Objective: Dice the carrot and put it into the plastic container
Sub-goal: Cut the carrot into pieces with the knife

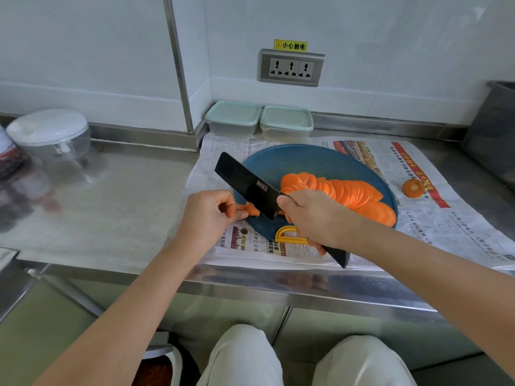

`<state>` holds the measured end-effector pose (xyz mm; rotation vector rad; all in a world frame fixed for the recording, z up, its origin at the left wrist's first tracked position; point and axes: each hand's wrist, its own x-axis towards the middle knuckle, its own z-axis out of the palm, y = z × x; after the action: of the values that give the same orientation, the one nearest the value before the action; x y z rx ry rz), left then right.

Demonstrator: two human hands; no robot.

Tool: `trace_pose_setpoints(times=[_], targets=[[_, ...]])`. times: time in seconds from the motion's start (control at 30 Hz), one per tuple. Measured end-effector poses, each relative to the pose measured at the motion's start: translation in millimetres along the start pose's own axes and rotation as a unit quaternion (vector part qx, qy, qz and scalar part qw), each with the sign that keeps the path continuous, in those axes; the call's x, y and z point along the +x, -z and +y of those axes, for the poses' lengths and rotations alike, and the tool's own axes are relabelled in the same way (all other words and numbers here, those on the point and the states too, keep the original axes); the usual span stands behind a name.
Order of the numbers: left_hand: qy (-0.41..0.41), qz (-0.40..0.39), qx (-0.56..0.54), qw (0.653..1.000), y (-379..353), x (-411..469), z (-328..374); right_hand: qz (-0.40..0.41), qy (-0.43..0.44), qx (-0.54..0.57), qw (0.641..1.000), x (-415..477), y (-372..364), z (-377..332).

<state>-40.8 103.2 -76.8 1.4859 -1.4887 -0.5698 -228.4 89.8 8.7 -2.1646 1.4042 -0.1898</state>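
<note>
Bench (111, 218), steel, partly covered by newspaper (446, 218). Round blue board (320, 160) laid on the paper.

Carrot: cut into thin rounds. Slices (348, 195) fanned in an overlapping row across the right half of the board. One small piece (252, 209) is pinched between thumb and fingertips of the left hand (207, 215) at the board's near-left edge, just beside the blade. A cut-off end (413, 188) lies apart on the paper, right of the board.

Right hand (309, 218) is wrapped round the handle of the knife (248, 185); blade angled toward the far left over the board. Whether the edge touches the board cannot be told.

Two containers (233, 118) (286, 123) stand side by side at the far edge against the wall, both lidded; no carrot is seen in them. A yellow peeler (289, 236) lies near the board, partly hidden by the right hand.

Progress, as judged: slicing is done or nearly so. No dice are seen yet. Left to do: slices cut into strips and then cubes, a lid taken off, the dice moved into a container.
</note>
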Motion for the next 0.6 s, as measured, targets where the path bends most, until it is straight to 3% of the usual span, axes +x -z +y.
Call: trace_pose_setpoints(times=[0.6], targets=[[-0.011, 0.033, 0.044, 0.998, 1.4, 1.2, 3.3, 0.000, -0.013, 0.012, 1.000, 12.5, -14.2, 4.0]])
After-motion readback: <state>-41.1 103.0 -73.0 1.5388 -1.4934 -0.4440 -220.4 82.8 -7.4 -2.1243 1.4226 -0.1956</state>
